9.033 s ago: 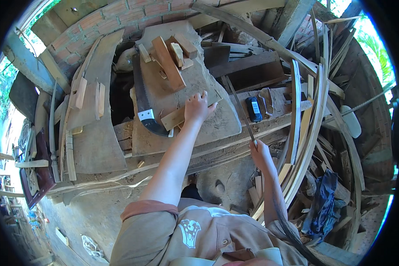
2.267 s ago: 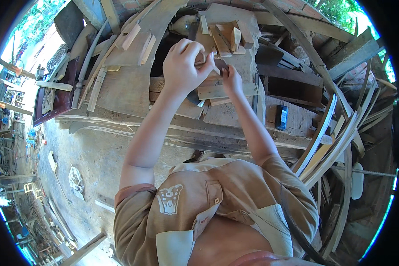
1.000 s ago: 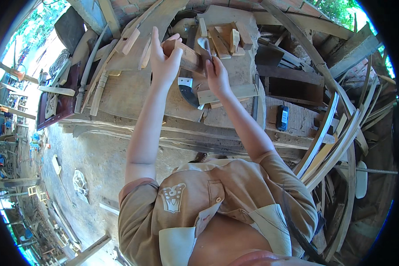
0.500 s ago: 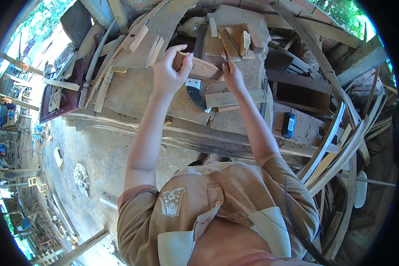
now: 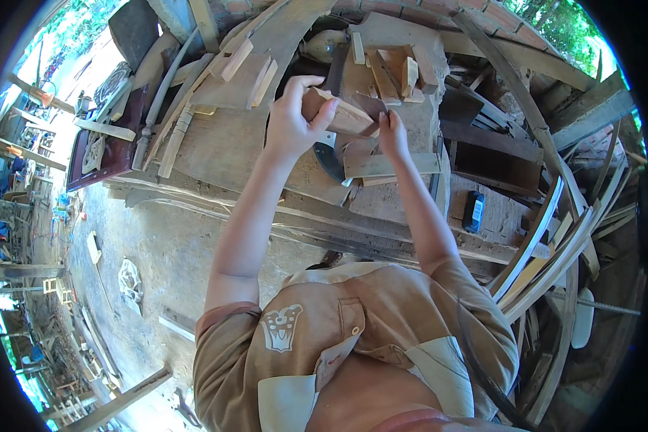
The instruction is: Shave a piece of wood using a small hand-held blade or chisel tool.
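Above the workbench, my left hand grips a wooden block at its left end, thumb along the near side. My right hand pinches a thin dark brown sheet, which looks like sandpaper, against the block's right end. Below the block lies a black curved handle with a rivet in pale metal. A flat wooden board rests on the bench beside it, near my right wrist.
Wood pieces are grouped at the back of the bench. A dark blade lies near them. On the right are a small black and blue object and bent wood strips. A dark red panel stands at the left.
The view has shifted slightly, so the bench appears a little lower and to the right. The block has tilted in my left hand, and the brown sheet now shows more at its right end.
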`<state>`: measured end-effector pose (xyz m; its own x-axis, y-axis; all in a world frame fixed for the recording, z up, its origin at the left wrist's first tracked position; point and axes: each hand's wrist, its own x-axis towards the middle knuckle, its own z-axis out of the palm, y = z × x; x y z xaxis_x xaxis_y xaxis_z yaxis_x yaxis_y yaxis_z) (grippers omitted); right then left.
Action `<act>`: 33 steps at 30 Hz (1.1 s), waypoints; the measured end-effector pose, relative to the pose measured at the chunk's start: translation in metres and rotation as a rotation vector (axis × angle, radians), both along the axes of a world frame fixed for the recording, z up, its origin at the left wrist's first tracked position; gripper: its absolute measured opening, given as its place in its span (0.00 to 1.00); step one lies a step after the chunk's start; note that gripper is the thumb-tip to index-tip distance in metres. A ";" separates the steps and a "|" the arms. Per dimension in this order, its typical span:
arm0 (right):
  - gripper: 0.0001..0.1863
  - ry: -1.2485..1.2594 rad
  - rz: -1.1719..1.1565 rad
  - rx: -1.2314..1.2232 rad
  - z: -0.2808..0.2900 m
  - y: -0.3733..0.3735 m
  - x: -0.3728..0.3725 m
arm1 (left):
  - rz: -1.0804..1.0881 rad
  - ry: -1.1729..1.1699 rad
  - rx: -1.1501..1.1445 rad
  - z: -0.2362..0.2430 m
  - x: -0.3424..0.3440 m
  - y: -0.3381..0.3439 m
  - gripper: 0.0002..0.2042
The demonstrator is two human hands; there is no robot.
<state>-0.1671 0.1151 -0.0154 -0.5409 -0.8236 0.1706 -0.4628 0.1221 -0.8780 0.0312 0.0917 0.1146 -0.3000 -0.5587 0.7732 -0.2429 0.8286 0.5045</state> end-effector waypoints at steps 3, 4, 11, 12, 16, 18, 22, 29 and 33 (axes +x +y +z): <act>0.14 0.046 0.069 -0.096 0.020 0.002 0.017 | 0.021 0.053 -0.024 -0.002 0.002 -0.002 0.16; 0.13 -0.041 0.122 -0.235 0.039 0.009 0.034 | 0.033 0.029 -0.020 -0.002 0.007 -0.002 0.16; 0.11 -0.189 0.184 -0.481 0.049 0.024 0.048 | -0.048 -0.016 0.004 0.000 0.003 0.012 0.17; 0.11 -0.186 0.184 -0.485 0.030 0.017 0.035 | -0.049 -0.014 0.000 0.000 0.000 0.012 0.17; 0.13 0.029 0.070 -0.123 -0.012 -0.001 -0.013 | -0.134 -0.028 0.027 0.004 -0.012 0.019 0.17; 0.13 0.000 0.187 -0.032 0.014 0.000 -0.003 | -0.107 -0.051 0.047 0.005 -0.010 0.012 0.17; 0.12 -0.342 0.339 -0.324 0.079 0.037 0.044 | -0.110 -0.053 0.032 0.001 0.000 0.009 0.19; 0.12 -0.096 0.040 -0.210 -0.018 0.015 -0.010 | -0.181 -0.087 -0.026 0.005 -0.011 0.010 0.22; 0.13 -0.015 0.123 -0.096 0.019 0.015 -0.002 | -0.068 -0.113 -0.070 0.004 -0.008 0.004 0.22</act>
<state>-0.1687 0.1303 0.0033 -0.4397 -0.8643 0.2442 -0.4557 -0.0196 -0.8899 0.0231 0.0962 0.1191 -0.4227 -0.4797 0.7689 -0.2365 0.8774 0.4174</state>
